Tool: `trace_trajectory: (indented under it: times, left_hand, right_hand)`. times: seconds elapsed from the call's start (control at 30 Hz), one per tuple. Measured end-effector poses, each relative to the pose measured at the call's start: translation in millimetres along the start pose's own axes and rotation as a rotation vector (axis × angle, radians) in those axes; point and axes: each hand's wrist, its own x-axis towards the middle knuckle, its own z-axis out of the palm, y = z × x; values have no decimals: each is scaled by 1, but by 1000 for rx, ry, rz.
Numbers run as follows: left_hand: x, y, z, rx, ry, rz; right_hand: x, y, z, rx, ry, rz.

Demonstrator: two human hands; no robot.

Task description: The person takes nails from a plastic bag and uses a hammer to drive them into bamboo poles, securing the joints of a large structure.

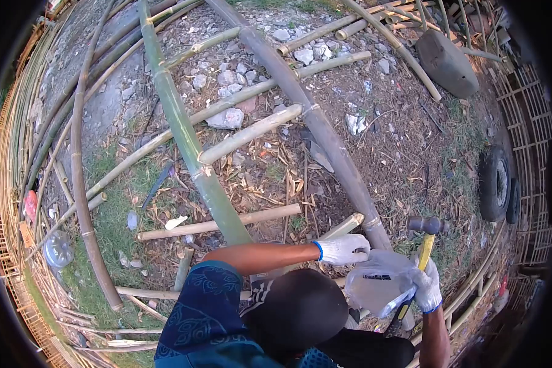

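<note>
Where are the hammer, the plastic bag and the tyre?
hammer point(425, 225), head view, on its dark head.
plastic bag point(377, 285), head view, middle of the bag.
tyre point(494, 183), head view, on its tread.

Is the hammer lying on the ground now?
No, the right hand, in a white glove, holds the hammer upright by its yellow handle, with the head raised above the plastic bag.

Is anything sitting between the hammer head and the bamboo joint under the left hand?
Nothing solid shows between them. The hammer is raised in the right hand, which also holds a clear plastic bag hanging below the hammer's handle. The left hand rests on the grey bamboo pole at the joint.
</note>
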Motion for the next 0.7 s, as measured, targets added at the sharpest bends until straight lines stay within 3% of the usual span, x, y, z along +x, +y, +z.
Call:
trace_trajectory:
  times: [0.2,0.33,0.47,0.57,0.7]
  left_hand:
    - [1,50,-105,-90,198,-31]
    - [5,52,-175,19,309,-4]
    - [2,62,-245,140,216,-68]
    - [-11,105,-296,474,167,-217]
    - [-29,101,-336,376,172,-287]
  right_hand:
    - [27,-86,64,71,58,-153]
    - [64,-100,105,106,39,-294]
    - [103,-121,145,110,-49,-388]
    - [141,-131,166,215,-142,-396]
    - [185,-147,202,395,-236,-414]
